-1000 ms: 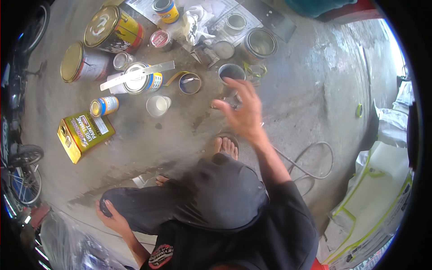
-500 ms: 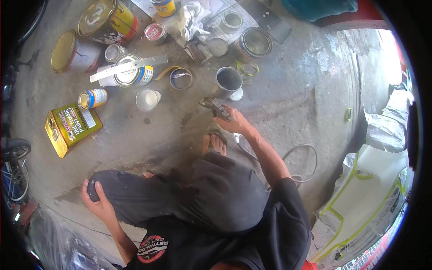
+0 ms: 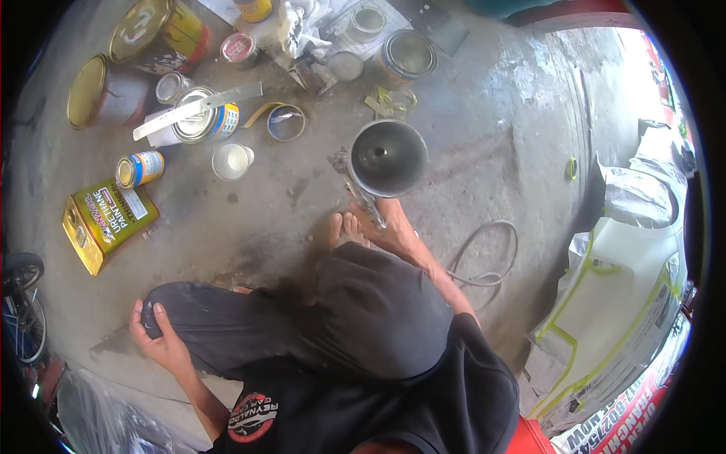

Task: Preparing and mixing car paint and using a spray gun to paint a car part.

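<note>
My right hand (image 3: 386, 223) grips a metal spray gun (image 3: 363, 200) that has a wide grey cup (image 3: 387, 159) on top, open toward me. My left hand (image 3: 157, 334) rests on my left knee, thumb and fingers apart and loosely curved, holding nothing. Ahead on the concrete floor are a clear plastic cup (image 3: 233, 162), a small blue-labelled can (image 3: 140, 169), a rectangular yellow-green can (image 3: 111, 225) lying at the left, a can (image 3: 197, 116) with a flat stick (image 3: 234, 98) across it, and a tape-like ring (image 3: 286, 122).
Large tins (image 3: 160, 38), several smaller cans and crumpled paper (image 3: 301, 23) cluster at the back. A hose (image 3: 484, 276) loops at my right. Masked white panels (image 3: 612, 318) and a tape roll (image 3: 572, 169) lie at the right. Bicycle wheels (image 3: 29, 318) stand at the far left.
My right hand was empty, then took hold of the spray gun. It has now lifted the gun and cup nearer to me. My left hand stays on my knee.
</note>
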`<action>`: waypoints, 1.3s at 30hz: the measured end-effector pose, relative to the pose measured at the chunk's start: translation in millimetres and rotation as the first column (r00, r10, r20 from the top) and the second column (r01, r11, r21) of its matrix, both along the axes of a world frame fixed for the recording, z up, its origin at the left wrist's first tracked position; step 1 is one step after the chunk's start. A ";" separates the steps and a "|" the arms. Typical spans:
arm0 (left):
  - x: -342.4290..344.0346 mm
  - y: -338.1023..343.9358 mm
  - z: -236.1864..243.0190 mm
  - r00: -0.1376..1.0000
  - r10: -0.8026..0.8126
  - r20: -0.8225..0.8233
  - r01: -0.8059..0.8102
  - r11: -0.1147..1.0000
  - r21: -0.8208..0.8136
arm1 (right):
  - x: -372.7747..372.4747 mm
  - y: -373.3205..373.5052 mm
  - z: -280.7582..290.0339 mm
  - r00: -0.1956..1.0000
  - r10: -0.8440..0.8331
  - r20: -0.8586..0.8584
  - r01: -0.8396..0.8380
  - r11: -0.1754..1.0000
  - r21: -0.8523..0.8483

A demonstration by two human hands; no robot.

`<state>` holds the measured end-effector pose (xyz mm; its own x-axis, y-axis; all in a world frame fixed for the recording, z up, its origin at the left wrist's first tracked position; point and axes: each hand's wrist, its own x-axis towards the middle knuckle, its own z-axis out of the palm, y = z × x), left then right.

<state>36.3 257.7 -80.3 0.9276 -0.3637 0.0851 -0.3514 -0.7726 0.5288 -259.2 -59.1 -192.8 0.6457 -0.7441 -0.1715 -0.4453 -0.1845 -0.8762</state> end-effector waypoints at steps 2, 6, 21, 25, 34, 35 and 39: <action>-2.6 0.0 6.3 0.998 0.019 0.066 -0.020 1.000 0.002 | 13.6 -4.8 27.5 0.998 -0.059 0.022 0.056 0.994 0.090; -4.9 -7.7 -4.3 0.996 -0.045 0.076 0.043 0.999 0.027 | 20.0 -36.7 56.3 0.974 -0.194 0.119 0.162 0.958 0.238; -12.7 0.7 10.4 0.989 -0.054 0.134 0.052 0.998 0.025 | 83.2 -126.6 168.0 0.763 -0.582 0.284 0.503 0.809 0.305; -13.8 5.1 9.9 0.994 -0.051 0.098 0.049 0.998 0.025 | 86.1 -130.3 157.3 0.715 -0.629 0.305 0.550 0.776 0.309; -13.4 12.3 5.0 0.995 -0.052 0.083 0.050 0.998 0.022 | 83.4 -118.6 142.2 0.737 -0.614 0.283 0.545 0.787 0.288; -13.9 15.6 5.6 0.994 -0.058 0.098 0.053 0.997 0.051 | 86.4 -117.8 138.7 0.749 -0.606 0.268 0.534 0.792 0.296; -9.9 7.0 25.0 0.987 -0.072 0.146 0.048 0.985 0.165 | 84.2 -103.4 127.2 0.778 -0.547 0.310 0.499 0.837 0.225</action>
<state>26.3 264.7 -55.3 0.8846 -0.4385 0.1587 -0.4660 -0.8180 0.3372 -175.0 -162.5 -65.6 0.1969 -0.9724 -0.1256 -0.1028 0.1069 -0.9889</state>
